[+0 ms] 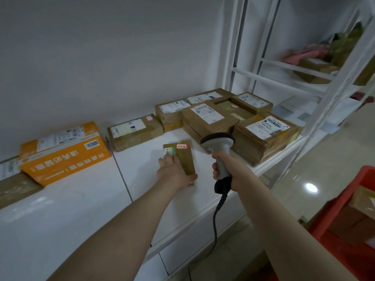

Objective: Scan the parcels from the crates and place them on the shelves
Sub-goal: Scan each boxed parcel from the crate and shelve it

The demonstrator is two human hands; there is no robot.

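Note:
A small brown parcel (183, 157) with a barcode label and a pink handwritten sticker lies on the white shelf (142, 191). My left hand (174, 171) lies on top of it, fingers over its left side and thumb at its near edge. My right hand (225, 169) grips the handle of a grey barcode scanner (220, 147), whose head hangs just right of the parcel. The scanner's black cable (215, 224) drops toward the floor.
An orange box (65, 157) and a brown box (134, 132) stand at the back left of the shelf. Several stacked brown boxes (239, 122) fill its right end. A red crate (349, 226) with parcels sits lower right. White racking (304, 78) stands beyond.

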